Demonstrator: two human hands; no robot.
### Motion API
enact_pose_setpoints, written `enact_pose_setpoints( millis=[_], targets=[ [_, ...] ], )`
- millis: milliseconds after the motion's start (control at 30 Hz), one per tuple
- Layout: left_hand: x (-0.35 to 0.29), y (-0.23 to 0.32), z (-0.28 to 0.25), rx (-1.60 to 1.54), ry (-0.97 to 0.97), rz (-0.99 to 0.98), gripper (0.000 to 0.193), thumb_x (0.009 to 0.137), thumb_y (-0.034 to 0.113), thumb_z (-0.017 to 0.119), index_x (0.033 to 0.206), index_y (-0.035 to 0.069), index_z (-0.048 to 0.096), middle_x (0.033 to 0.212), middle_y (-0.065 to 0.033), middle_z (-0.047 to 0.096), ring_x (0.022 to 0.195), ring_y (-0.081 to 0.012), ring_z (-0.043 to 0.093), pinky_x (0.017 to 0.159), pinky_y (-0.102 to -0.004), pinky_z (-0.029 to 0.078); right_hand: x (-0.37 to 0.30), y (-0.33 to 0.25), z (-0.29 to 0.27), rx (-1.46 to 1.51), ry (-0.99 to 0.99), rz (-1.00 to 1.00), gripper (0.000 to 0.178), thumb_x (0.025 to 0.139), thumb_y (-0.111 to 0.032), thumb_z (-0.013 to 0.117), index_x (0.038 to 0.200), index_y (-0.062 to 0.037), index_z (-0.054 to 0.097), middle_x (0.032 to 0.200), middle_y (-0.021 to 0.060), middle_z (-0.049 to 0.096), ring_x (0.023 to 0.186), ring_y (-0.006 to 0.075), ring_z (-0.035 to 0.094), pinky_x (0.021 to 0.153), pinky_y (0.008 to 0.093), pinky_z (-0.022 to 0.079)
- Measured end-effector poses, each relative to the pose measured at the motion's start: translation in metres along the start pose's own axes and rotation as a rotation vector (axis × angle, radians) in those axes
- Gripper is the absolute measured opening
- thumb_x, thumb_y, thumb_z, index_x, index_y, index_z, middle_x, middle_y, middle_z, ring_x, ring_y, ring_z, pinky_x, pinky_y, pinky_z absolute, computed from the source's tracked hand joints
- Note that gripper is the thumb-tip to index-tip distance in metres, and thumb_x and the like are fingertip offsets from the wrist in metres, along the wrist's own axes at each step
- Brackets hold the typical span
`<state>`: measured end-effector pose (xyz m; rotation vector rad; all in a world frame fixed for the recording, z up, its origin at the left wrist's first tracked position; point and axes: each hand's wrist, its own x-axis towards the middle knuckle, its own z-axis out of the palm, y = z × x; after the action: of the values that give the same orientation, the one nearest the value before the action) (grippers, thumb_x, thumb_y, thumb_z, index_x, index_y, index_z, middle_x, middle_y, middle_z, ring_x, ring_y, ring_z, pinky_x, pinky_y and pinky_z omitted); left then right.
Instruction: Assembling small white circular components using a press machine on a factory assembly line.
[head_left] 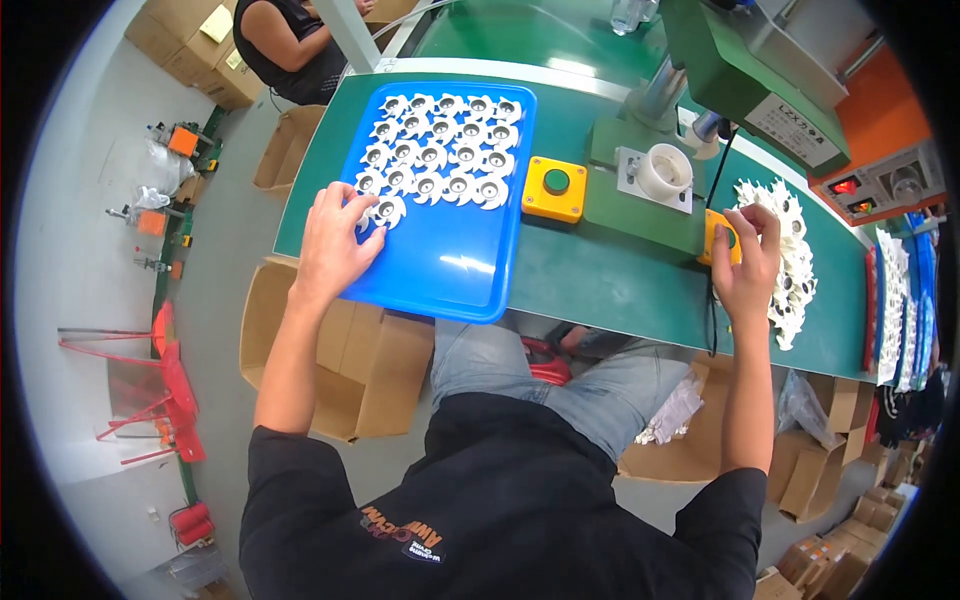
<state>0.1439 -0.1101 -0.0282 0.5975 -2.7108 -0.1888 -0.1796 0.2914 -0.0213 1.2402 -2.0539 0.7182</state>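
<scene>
from my end i'd judge the work well along: four rows of white parts (459, 187) sit on the blue tray (436, 265), with a fifth begun near its left edge. the rows stop short of the tray's near edge. plenty looks left — a loose heap (795, 270) of similar parts lies toward the right end of the bench (600, 280), reaching close to its near edge.

the left hand (335, 240) is over the tray's left edge, thumb and fingers parted about the fifth row's part; i can't tell whether it pinches it. the right hand (752, 265) is at the right button box (712, 232), fingers bent and parted from the thumb; i see nothing between them, and can't tell if the button is being pressed.

the parts look like matte moulded plastic, round with curved, pointed vanes and dark centres. the tray is smooth, glossy plastic with rounded corners. the green machine (628, 212) looks like painted metal — a smooth white ring-shaped cup (658, 182) sits on its pale plate, between the two yellow boxes.
</scene>
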Motion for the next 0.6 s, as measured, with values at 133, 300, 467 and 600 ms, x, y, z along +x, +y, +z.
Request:
enact_pose_setpoints(
  millis=[133,300,467,600],
  targets=[
    [0.010,0.009,0.002,-0.049,-0.015,0.052,0.042,0.077,0.006,0.073,0.120,0.004,0.073,0.115,-0.0155,0.059,0.110,-0.0346,0.059,0.095,-0.0439,0.050,-0.012,0.011,-0.006,0.013,-0.042,0.090,0.028,0.085,-0.001,0.075,0.113,-0.0022,0.071,0.112,0.0184,0.064,0.096,0.0335,0.066,0.081,0.0425,0.055],
    [0.033,0.068,-0.001,-0.168,-0.050,0.184,0.047,0.077,0.001,0.067,0.124,-0.001,0.070,0.113,-0.0180,0.058,0.109,-0.0362,0.059,0.096,-0.0435,0.049,-0.019,0.008,0.004,0.051,-0.110,0.124,0.028,0.085,-0.008,0.076,0.112,-0.0016,0.070,0.114,0.0193,0.066,0.099,0.0390,0.065,0.088,0.0483,0.053],
    [0.062,0.122,0.019,-0.213,-0.073,0.377,0.054,0.081,-0.001,0.065,0.135,0.002,0.068,0.113,-0.0182,0.057,0.102,-0.0348,0.059,0.093,-0.0450,0.050,-0.022,0.002,-0.001,-0.008,-0.112,0.112,0.026,0.081,-0.008,0.078,0.105,-0.0025,0.069,0.115,0.0140,0.066,0.102,0.0355,0.063,0.090,0.0450,0.049],
    [0.072,0.141,0.029,-0.188,-0.059,0.435,0.053,0.080,-0.004,0.064,0.132,0.003,0.070,0.113,-0.0181,0.056,0.101,-0.0352,0.058,0.091,-0.0457,0.050,-0.036,0.002,-0.002,-0.098,-0.032,0.184,0.025,0.082,-0.012,0.080,0.103,-0.0028,0.070,0.119,0.0149,0.065,0.104,0.0343,0.062,0.092,0.0461,0.048]
  ],
)
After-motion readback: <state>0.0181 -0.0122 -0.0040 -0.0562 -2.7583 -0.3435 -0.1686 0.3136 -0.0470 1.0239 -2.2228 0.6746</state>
